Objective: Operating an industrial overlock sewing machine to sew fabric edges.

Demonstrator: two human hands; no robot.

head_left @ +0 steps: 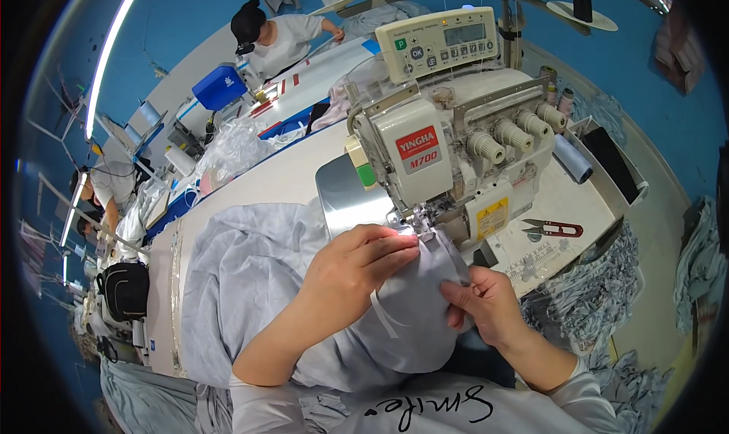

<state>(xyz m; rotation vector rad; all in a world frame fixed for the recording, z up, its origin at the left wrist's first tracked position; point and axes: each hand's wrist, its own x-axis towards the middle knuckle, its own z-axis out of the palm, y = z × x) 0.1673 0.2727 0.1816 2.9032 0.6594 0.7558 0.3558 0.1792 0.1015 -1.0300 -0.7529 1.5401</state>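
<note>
The left hand (357, 263) lies flat and open on the grey cloth (250, 282), pushing it toward the sewing machine (448, 149). The right hand (482, 301) pinches the cloth's edge. Red snips (553, 227) lie on the bench (562, 198).

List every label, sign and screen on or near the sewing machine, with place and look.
Control panel: on top of machine, cream box, grey screen, round buttons.
Red label: machine's front face, slanted rectangle.
Yellow warning sticker: lower right front, square.
</note>
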